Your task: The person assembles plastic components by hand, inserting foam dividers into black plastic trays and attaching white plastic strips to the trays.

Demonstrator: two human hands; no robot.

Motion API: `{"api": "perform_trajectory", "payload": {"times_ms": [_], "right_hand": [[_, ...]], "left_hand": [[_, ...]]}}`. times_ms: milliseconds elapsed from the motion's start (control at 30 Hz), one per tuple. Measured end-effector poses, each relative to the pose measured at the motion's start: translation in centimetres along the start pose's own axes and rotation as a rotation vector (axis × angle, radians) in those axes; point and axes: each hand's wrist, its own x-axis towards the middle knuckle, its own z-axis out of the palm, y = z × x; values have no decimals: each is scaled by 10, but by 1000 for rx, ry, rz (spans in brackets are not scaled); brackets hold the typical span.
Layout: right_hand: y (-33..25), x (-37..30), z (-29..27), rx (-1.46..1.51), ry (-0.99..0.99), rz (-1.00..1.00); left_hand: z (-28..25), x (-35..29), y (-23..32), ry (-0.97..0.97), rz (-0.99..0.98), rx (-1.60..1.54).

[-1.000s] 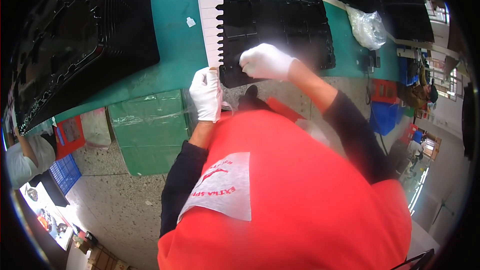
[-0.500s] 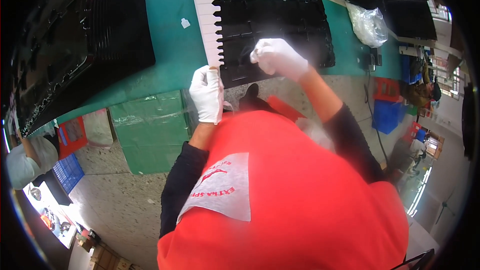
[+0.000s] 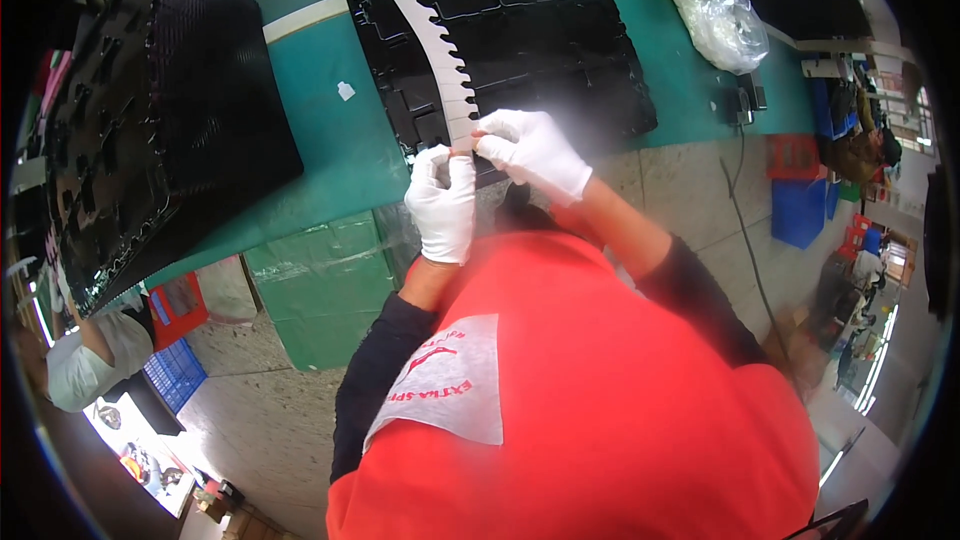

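A long whitish strip (image 3: 440, 46) with a toothed right edge runs over a black molded plastic tray (image 3: 530, 45) on the green table. My left hand (image 3: 442, 202), in a white glove, is closed on the strip's near end. Right beside it, almost touching, my gloved right hand (image 3: 535, 152) pinches at the same end with thumb and fingertips. The bare tips of some fingers show at the gloves' ends. From the hands the strip curves away to the tray's far left; exactly how the right fingertips sit on it is partly hidden.
A tall stack of black trays (image 3: 215, 70) stands on the left of the green table (image 3: 335, 145). A small white tag (image 3: 346, 91) lies between. Clear plastic bag (image 3: 722, 30) at the right; green-wrapped box (image 3: 322, 290) below the table edge. Another person's arm (image 3: 97, 345) shows at far left.
My right hand has come left and down to the strip's near end beside my left hand. The strip now curves, and more of the tray's left side shows. The view has shifted slightly.
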Motion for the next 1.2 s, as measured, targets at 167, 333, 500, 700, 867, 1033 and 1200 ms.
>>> {"api": "perform_trajectory", "payload": {"times_ms": [167, 333, 500, 700, 867, 1033, 1200], "right_hand": [[21, 2, -10, 32, -1, -113], [33, -4, -16, -341, 178, -534], [32, -11, -27, -974, 384, -998], [45, -7, -36, -307, 342, -728], [28, -12, -100, -249, 251, -266], [58, -6, -185, -777, 326, -174], [56, -5, -179, -913, 352, -14]], "left_hand": [[12, 6, 5, -30, 167, -33], [31, 15, 35, -49, 40, 73], [49, 14, 36, 16, -196, -159], [58, 16, 34, -21, -200, -117], [32, 27, 1, 30, 206, 94], [-11, 27, -5, 392, 291, 132], [10, 18, 10, 419, 845, 766]]}}
